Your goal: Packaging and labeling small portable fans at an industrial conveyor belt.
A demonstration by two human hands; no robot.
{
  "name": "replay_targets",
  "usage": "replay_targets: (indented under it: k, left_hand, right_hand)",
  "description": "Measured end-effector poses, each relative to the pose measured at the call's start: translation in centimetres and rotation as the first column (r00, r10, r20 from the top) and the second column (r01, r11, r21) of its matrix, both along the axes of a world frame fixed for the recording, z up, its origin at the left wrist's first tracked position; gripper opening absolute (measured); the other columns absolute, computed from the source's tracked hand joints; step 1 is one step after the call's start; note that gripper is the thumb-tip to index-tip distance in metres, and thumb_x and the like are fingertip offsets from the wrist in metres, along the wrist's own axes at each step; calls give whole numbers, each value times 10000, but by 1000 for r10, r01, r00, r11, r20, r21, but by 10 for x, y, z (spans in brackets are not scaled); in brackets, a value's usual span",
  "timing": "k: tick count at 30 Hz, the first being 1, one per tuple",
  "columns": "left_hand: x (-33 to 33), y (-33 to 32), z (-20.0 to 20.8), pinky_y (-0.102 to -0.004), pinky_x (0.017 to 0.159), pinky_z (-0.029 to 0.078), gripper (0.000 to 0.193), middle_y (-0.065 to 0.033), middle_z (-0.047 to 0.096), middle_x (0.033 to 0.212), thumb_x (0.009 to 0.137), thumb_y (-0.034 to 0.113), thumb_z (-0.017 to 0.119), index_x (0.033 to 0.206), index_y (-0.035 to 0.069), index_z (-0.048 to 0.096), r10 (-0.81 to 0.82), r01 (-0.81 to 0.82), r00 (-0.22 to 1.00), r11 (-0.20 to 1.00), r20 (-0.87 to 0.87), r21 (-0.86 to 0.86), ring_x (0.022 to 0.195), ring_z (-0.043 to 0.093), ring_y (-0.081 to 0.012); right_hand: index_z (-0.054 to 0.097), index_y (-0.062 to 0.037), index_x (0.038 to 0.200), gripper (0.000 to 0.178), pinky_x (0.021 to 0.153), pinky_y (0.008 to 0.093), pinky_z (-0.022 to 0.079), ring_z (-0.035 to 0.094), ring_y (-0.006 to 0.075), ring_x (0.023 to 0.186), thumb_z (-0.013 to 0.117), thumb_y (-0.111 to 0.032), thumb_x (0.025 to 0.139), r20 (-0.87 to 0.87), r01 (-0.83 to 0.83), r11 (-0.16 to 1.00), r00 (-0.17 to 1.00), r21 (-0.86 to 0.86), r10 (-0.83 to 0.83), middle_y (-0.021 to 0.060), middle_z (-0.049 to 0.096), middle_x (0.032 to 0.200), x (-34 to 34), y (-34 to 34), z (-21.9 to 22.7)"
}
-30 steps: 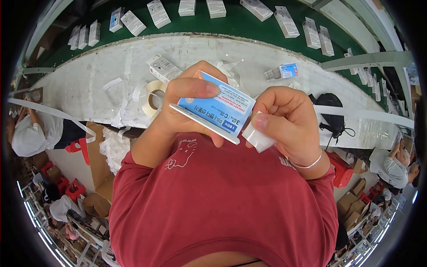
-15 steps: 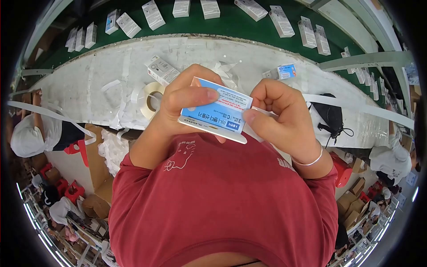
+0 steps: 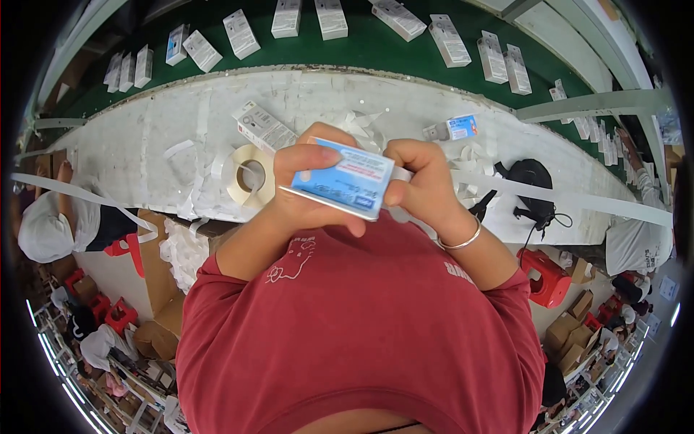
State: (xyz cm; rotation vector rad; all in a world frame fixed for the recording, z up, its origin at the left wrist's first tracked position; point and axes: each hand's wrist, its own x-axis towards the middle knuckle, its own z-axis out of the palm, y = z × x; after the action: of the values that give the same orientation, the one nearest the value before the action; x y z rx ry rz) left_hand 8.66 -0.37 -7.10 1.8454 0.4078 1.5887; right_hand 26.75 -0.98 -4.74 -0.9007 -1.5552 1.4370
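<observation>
A small blue-and-white printed carton [image 3: 341,179] is held tilted in front of my chest. My left hand [image 3: 298,160] wraps round its left side, thumb on the blue face and fingers underneath. At the carton's right end my right hand [image 3: 428,181] is closed, thumb and bent fingers pinching the end. The fingers hide how the flap there sits. Just beyond my left hand, a white-and-grey printed carton [image 3: 262,127] lies on the worktable [image 3: 144,137]. A roll of pale label tape [image 3: 233,185] lies next to my left wrist.
Several cartons stand along the green conveyor belt [image 3: 210,76] at the back. To the right are a blue-ended carton [image 3: 461,128], loose white strips and a black pouch [image 3: 535,184] with a cord. A white strap [image 3: 578,200] crosses there. Red stools [image 3: 548,278] and other people are beyond.
My right hand has moved left and closed over the carton's right end, where a white flap stuck out before. The carton has tipped, so its blue face looks foreshortened.
</observation>
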Motion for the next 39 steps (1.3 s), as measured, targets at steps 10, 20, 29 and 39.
replay_targets:
  k: [10, 20, 29, 39]
  left_hand:
    - [29, 187, -62, -373, 870, 409, 741, -231, 377, 1240, 718, 43, 593, 1359, 55, 221, 356, -502, 864, 639, -355, -582, 1011, 474, -299]
    - [184, 430, -206, -439, 748, 402, 700, -221, 231, 1348, 803, 150, 541, 1393, -3, 197, 108, -790, -132, 590, -985, 170, 1003, 447, -340]
    - [103, 573, -223, -437, 755, 398, 313, -166, 521, 1115, 828, 207, 492, 1096, 47, 516, 317, -990, -94, 73, -944, 123, 907, 522, -335]
    - [25, 487, -221, -406, 827, 438, 449, -167, 581, 1054, 750, 218, 587, 1137, 5, 511, 679, -747, 629, 394, -379, -535, 926, 568, -284]
  right_hand:
    - [486, -55, 641, 281, 555, 196, 340, 397, 93, 577, 547, -199, 874, 181, 378, 828, 926, -414, -332, -17, 435, 601, 66, 74, -52]
    - [535, -44, 682, 223, 593, 198, 372, 467, 106, 560, 471, -140, 873, 159, 226, 850, 973, -476, -169, 48, 556, 624, 127, 162, -63]
    - [537, -48, 649, 229, 576, 191, 387, 492, 103, 543, 463, -121, 854, -28, -12, 801, 1000, -598, -6, 40, 554, 579, 155, 205, -75]
    - [520, -35, 648, 334, 435, 214, 330, 373, 93, 432, 403, -161, 934, 87, 504, 849, 864, -157, -496, 64, 532, 601, 145, 219, -82]
